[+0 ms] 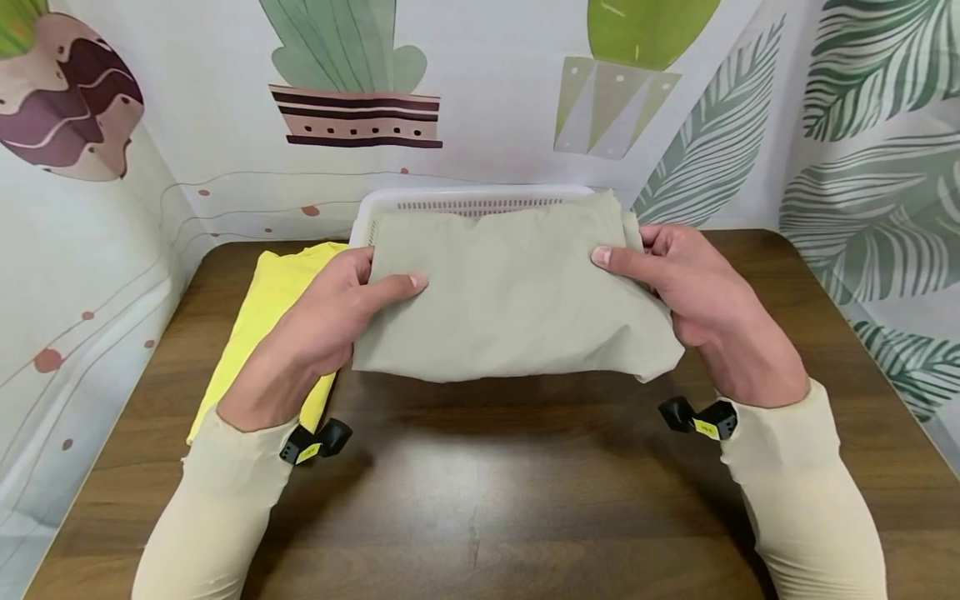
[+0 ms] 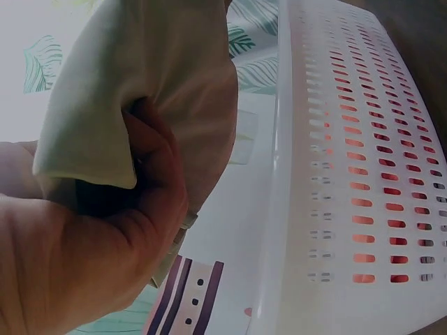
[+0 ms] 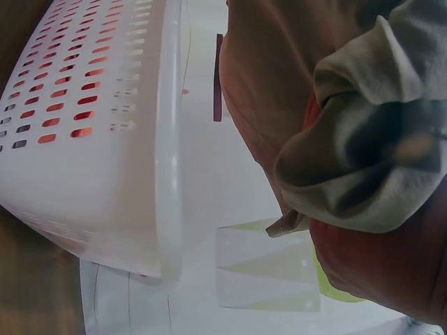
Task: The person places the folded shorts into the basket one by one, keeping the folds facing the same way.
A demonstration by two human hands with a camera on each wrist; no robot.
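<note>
A folded grey-green piece of fabric [image 1: 495,292] is held up by both hands in front of the white basket [image 1: 457,197]. My left hand [image 1: 322,312] grips its left edge, the thumb on the near face and the fingers behind. At the right edge my right hand [image 1: 693,292] pinches it the same way, with the thumb on top. The lower right corner hangs in loose folds. In the left wrist view, the left hand's fingers [image 2: 157,160] curl under the fabric [image 2: 140,63]. Bunched fabric [image 3: 370,139] covers much of the right hand in the right wrist view.
A yellow folded cloth [image 1: 247,333] lies on the left of the brown wooden table [image 1: 480,492], partly behind the left forearm. Red-orange material [image 2: 363,239] shows through the basket's slots. A patterned backdrop [image 1: 495,100] rises behind the table.
</note>
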